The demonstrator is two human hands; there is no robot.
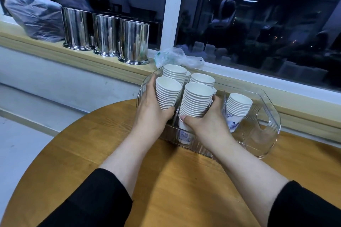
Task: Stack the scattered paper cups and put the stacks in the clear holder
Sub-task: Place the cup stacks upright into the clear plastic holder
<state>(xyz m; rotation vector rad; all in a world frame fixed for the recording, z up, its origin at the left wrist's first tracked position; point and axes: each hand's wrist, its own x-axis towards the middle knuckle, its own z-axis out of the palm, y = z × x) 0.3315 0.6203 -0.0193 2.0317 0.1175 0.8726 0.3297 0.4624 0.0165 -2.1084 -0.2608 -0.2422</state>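
Note:
A clear plastic holder with compartments stands at the far edge of the round wooden table. Several stacks of white paper cups stand inside it. My left hand grips the front left stack from its left side. My right hand grips the front middle stack, thumb on its near side. Two more stacks stand behind, the back left stack and the back middle stack. A shorter stack with a blue print leans in the right compartment.
Three shiny steel canisters line the wooden window sill at the left, beside a grey plastic bag. A crumpled clear bag lies on the sill just behind the holder. The wooden table top spreads toward me.

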